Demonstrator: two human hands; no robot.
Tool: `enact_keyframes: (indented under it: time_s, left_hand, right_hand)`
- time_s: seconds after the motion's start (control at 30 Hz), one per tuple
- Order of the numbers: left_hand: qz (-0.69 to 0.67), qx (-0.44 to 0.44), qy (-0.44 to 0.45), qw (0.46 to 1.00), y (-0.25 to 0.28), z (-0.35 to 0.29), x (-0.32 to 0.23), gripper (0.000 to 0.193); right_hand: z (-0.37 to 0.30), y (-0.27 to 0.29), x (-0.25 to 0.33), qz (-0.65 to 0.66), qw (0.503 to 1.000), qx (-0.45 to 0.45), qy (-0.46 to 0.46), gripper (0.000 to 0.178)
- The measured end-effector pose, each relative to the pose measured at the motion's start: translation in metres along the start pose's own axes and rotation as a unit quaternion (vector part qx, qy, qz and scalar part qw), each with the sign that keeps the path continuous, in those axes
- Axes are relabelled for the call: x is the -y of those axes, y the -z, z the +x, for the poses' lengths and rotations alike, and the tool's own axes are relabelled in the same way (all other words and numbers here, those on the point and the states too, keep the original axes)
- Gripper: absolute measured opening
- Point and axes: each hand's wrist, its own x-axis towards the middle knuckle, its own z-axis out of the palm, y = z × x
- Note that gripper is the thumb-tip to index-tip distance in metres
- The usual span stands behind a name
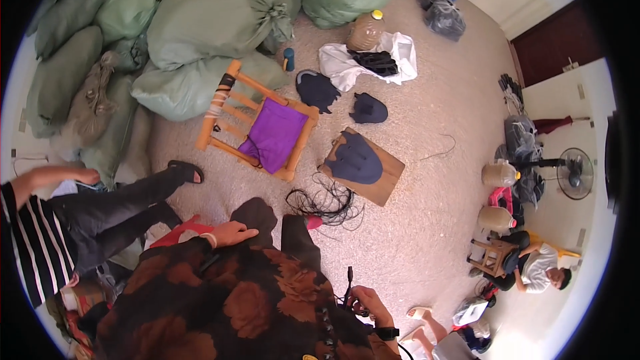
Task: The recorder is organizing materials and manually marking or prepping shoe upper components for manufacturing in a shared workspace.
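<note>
My left hand (233, 233) lies on my dark-trousered thigh, its fingers stretched out and holding nothing. Low at the right, my right hand (367, 302) is closed around a black cable (349, 280), whose plug-like end points up. What else may sit in that palm is partly hidden. On the floor ahead of my knees is a loose tangle of thin black cords (327, 203). Beyond it, a dark blue rounded fabric piece (357, 159) rests on a brown board (387, 183). Two similar dark pieces (318, 91) (369, 108) lie farther off.
A wooden chair (303, 140) with a purple seat stands ahead. Large green sacks (207, 17) fill the far left. A person in striped clothing (47, 240) stands at left; another person (539, 267) sits at right near a fan (575, 173). A jug (366, 32) stands by white cloth (337, 67).
</note>
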Motion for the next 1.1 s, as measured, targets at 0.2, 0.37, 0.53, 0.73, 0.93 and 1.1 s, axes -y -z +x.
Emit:
enact_keyframes:
  time_s: [0.2, 0.37, 0.53, 0.73, 0.93, 1.1]
  left_hand:
    - [0.151, -0.087, -0.142, 0.974, 0.044, -0.052, -0.092, 0.05]
    - [0.207, -0.138, -0.203, 0.947, 0.064, -0.056, -0.128, 0.042]
    - [0.253, -0.172, -0.253, 0.918, 0.073, -0.031, -0.16, 0.043]
    - [0.288, -0.122, -0.274, 0.909, 0.091, 0.039, -0.2, 0.045]
    - [0.315, -0.002, -0.28, 0.907, 0.126, 0.145, -0.25, 0.05]
    - [0.392, 0.117, -0.251, 0.877, 0.155, 0.208, -0.281, 0.048]
  right_hand:
    - [0.0, 0.008, -0.006, -0.015, 0.999, 0.031, 0.014, 0.033]
    - [-0.008, 0.007, -0.026, 0.038, 0.999, -0.02, 0.029, 0.035]
    - [-0.022, 0.011, -0.023, 0.101, 0.989, -0.083, 0.067, 0.039]
    - [-0.019, 0.019, -0.029, 0.163, 0.975, -0.123, 0.086, 0.039]
    - [-0.01, 0.016, 0.011, 0.234, 0.945, -0.214, 0.084, 0.037]
    - [-0.006, 0.015, 0.052, 0.314, 0.921, -0.232, 0.014, 0.034]
